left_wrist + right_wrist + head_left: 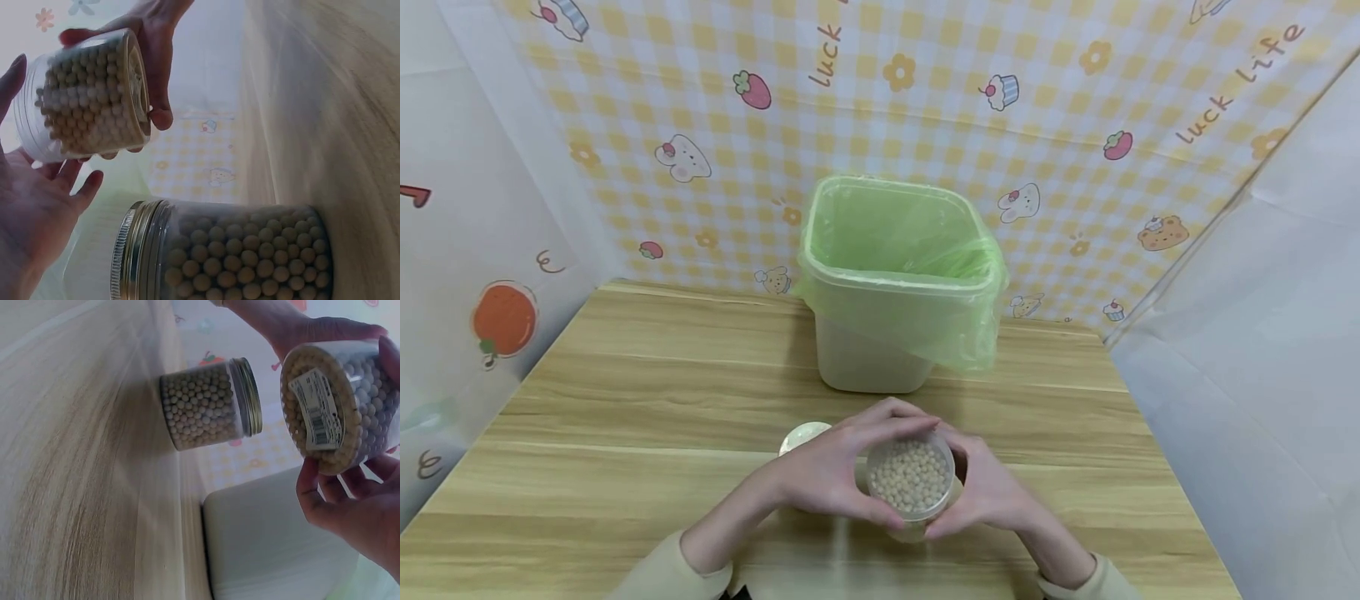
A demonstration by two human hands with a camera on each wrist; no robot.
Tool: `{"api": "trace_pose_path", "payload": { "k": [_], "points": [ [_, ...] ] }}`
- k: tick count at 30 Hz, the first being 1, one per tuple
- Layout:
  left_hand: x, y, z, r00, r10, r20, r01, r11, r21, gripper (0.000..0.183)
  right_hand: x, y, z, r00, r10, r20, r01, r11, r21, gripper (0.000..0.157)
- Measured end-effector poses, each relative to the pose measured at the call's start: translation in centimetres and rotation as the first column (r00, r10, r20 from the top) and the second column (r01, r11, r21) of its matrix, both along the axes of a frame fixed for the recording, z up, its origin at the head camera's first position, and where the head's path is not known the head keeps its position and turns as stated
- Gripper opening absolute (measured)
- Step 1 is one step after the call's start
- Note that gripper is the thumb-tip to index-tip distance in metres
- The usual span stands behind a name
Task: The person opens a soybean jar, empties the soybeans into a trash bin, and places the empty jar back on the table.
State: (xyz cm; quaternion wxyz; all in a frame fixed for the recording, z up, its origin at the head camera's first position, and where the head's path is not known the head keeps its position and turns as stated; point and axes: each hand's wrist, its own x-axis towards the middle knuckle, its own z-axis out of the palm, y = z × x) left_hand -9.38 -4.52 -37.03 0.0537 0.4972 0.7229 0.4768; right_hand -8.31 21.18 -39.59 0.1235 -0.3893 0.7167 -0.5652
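Both hands hold a clear jar of small beige balls (913, 477) above the table. Its rim carries no metal lid, and screw threads show there in the left wrist view. My left hand (823, 471) grips one side, thumb and fingers spread round it. From the other side my right hand (992, 492) grips it, with fingertips near the base in the right wrist view. A label (317, 409) is stuck on the jar's underside. A second jar of balls (247, 256), closed with a gold-coloured metal lid (134, 253), stands by my left hand, which mostly hides it from the head view.
Behind the hands stands a white bin (872, 350) lined with a green plastic bag (917, 321) that hangs over its rim. The wood-grain table (662, 375) meets a yellow-checked patterned backdrop (880, 108), with pale sheets (1262, 333) at both sides.
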Motion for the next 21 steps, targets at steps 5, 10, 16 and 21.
{"api": "trace_pose_path", "payload": {
  "k": [5, 10, 16, 21],
  "points": [
    [0.6, 0.4, -0.1, 0.981, 0.175, -0.089, -0.176, 0.984, -0.007, 0.1, 0.7, -0.6, 0.1, 0.984, -0.155, -0.083, 0.159, 0.986, 0.043, 0.091],
    [0.9, 0.8, -0.2, 0.929, 0.316, -0.191, -0.323, 0.946, -0.006, 0.098, 1.5, -1.1, 0.3, 0.936, -0.315, -0.155, 0.328, 0.942, 0.072, 0.088],
    [1.1, 1.0, -0.2, 0.883, 0.37, -0.29, -0.388, 0.922, -0.006, 0.116, 1.3, -1.1, 0.4, 0.938, -0.32, -0.132, 0.327, 0.945, 0.027, 0.088],
    [0.8, 0.2, 0.4, 0.969, 0.237, -0.074, -0.241, 0.968, -0.066, 0.122, 0.5, -0.5, 0.3, 0.993, -0.12, -0.007, 0.119, 0.988, -0.094, 0.089]
  ]
}}
